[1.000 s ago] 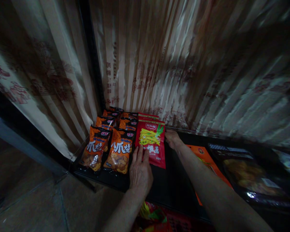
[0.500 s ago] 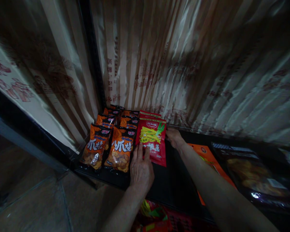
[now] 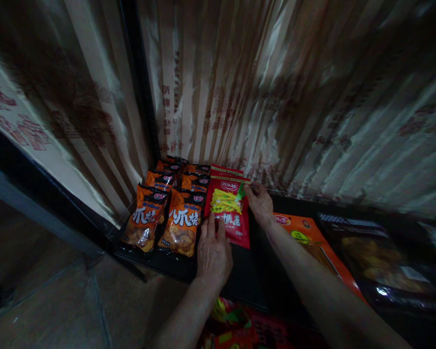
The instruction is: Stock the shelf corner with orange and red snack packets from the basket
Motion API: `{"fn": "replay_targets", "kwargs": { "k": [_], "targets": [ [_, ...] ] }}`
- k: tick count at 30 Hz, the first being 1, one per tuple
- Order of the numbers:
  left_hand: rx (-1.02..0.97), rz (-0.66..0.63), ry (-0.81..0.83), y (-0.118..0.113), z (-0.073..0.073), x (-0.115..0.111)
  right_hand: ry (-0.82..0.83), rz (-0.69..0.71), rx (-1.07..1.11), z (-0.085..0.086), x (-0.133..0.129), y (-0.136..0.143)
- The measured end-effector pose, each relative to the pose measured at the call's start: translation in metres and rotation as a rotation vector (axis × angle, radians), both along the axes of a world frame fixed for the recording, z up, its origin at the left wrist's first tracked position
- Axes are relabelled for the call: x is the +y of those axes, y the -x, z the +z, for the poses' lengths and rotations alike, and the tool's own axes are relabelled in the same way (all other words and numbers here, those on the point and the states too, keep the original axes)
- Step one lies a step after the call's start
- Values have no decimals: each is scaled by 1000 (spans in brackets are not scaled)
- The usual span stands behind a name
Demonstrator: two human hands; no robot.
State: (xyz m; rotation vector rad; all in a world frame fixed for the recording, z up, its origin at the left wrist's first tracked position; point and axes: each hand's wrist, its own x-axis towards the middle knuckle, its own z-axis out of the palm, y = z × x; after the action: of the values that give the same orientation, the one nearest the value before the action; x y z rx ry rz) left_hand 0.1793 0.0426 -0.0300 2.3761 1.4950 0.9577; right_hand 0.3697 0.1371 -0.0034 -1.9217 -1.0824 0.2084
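Observation:
A red snack packet (image 3: pixel 236 228) with yellow sticks and a green stalk printed on it leans on the dark shelf. My left hand (image 3: pixel 214 252) lies against its lower left part, fingers stretched out and fairly flat. At the packet's upper right edge, my right hand (image 3: pixel 259 203) has its fingers bent round the edge; part of the grip is hidden. Just behind stands a second red packet (image 3: pixel 227 170), mostly covered. To the left, orange and black snack bags (image 3: pixel 181 225) stand in two rows, the nearest one close to my left fingers.
An orange packet (image 3: pixel 298 223) lies right of my right forearm, beside a dark bag with a clear window (image 3: pixel 370 257). Pleated printed sheeting (image 3: pixel 218 87) hangs behind the black shelf (image 3: pixel 240 276). A dark post (image 3: pixel 138 72) rises at the corner. More colourful packets (image 3: pixel 232 315) sit below.
My right hand has shifted slightly up and left, its fingers now over the red packet's upper right edge. More of the orange packet shows. My left hand has barely moved.

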Motion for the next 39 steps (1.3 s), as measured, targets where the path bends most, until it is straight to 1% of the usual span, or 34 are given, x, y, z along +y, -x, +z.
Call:
{"fn": "replay_targets", "kwargs": {
  "k": [2,4,6,8,13,18,21,25,28,30,33,35,36,37,38,39],
  "targets": [
    [-5,2,0,0,0,0,-41,7,-187,7,1,8],
    [-8,-4,1,0,0,0,-57,92,-417,11,3,19],
    [-11,-11,3,1,0,0,-2,193,-562,12,5,30],
    [-14,-14,10,0,0,0,97,254,-627,10,7,41],
    [2,-29,39,0,1,-1,267,299,-673,3,9,55],
    [-7,-13,29,0,3,-2,351,345,-631,5,11,56],
    [-11,-10,11,1,2,-2,292,358,-620,7,7,57],
    [-12,-19,-31,2,0,-2,105,309,-608,8,-9,57],
    [-5,-21,-65,2,0,-3,-55,295,-534,9,-39,55],
    [-5,-21,-88,3,1,-3,-180,315,-485,13,-72,56],
    [-40,-44,-133,6,3,-3,-323,361,-453,23,-143,64],
    [-96,-111,-178,9,6,-8,-389,414,-447,25,-197,73],
    [-131,-161,-203,11,8,-13,-407,448,-434,22,-223,77],
    [-166,-227,-228,13,10,-20,-402,487,-405,15,-247,81],
    [-192,-317,-248,16,13,-30,-372,513,-368,5,-268,84],
    [-206,-416,-258,19,15,-42,-311,526,-335,-9,-286,86]
  ]
}}
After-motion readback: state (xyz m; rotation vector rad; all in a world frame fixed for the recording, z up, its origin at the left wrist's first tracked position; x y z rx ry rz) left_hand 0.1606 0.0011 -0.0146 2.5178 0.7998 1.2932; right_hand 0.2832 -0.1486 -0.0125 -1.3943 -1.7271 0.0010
